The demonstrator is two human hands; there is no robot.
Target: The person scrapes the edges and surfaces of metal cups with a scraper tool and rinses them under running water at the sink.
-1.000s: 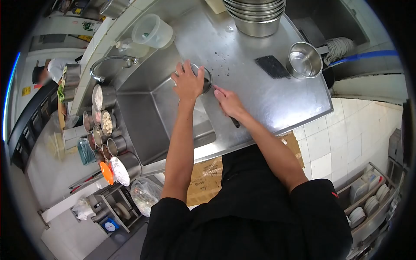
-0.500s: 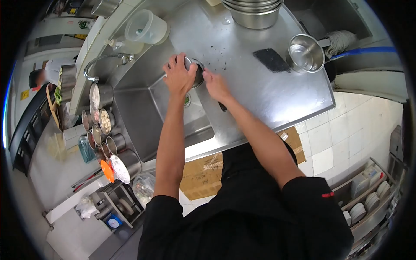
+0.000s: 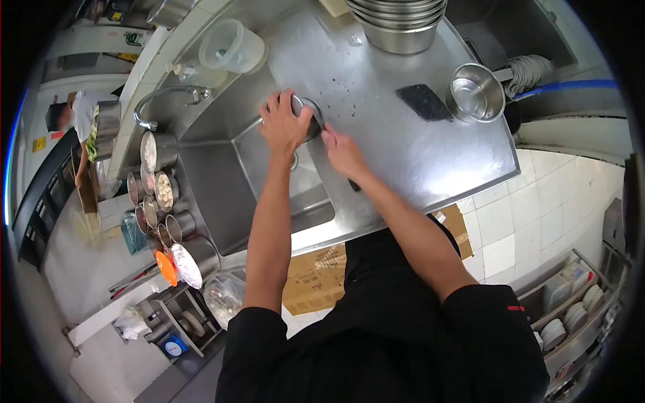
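A round metal pot [image 3: 312, 118] is tilted at the right edge of the sink [image 3: 232, 195]. My left hand [image 3: 282, 125] grips its left side, thumb and fingers spread around the rim. Close to the pot's lower right, my right hand [image 3: 345, 153] is closed around a tool whose dark handle end [image 3: 354, 185] sticks out below the palm; the tool's front part is hidden at the pot. Dark crumbs lie on the steel counter [image 3: 390, 161] beyond my hands. A black scouring pad [image 3: 424, 103] lies on the counter to the right, beside a metal saucepan [image 3: 476, 93].
Stacked metal bowls [image 3: 400, 33] stand at the back. A clear plastic tub [image 3: 233, 47] is near the faucet [image 3: 161, 96]. Metal containers of food [image 3: 158, 151] line the left side. Another person [image 3: 82, 114] is at the far left. A blue hose [image 3: 564, 85] runs at the right.
Both hands and the pot have shifted slightly against the sink as the view moved. My left hand stays on the pot and my right hand stays closed on the tool.
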